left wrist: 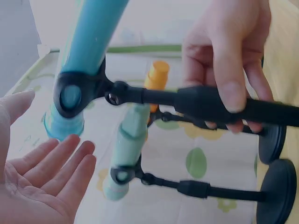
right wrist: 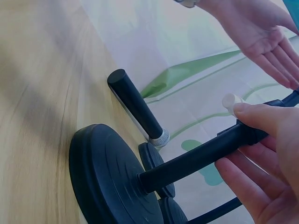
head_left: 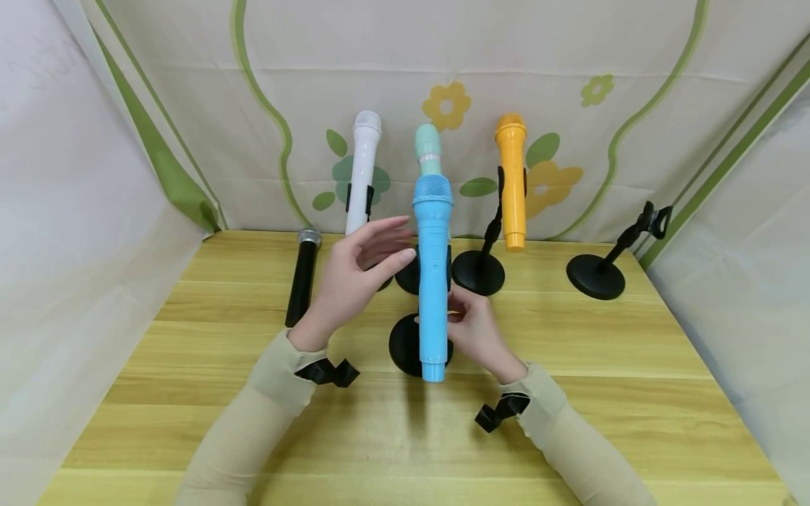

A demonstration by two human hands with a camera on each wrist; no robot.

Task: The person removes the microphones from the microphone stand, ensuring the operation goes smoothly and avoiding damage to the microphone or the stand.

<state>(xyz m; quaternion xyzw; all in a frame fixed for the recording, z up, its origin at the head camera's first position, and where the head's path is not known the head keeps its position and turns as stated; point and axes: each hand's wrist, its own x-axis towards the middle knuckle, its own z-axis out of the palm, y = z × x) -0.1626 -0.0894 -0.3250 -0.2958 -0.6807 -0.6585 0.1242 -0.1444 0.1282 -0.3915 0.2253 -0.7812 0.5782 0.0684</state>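
A light blue microphone (head_left: 433,281) sits in the clip of a black stand (head_left: 403,344) at the front middle of the table. My right hand (head_left: 477,330) grips the stand's pole (left wrist: 203,103) below the clip, thumb on one side and fingers on the other, as the left wrist view shows. To the left of the microphone is my left hand (head_left: 357,270), its fingers spread and apart from it. In the left wrist view, the left palm (left wrist: 46,191) faces the blue microphone's head (left wrist: 63,126) and holds nothing.
Behind stand a white microphone (head_left: 363,169), a mint green one (head_left: 429,147) and an orange one (head_left: 513,183) on black stands. A black microphone (head_left: 302,277) lies on the table at left. At right is a stand (head_left: 596,276) with a bare clip. Patterned cloth walls surround the table.
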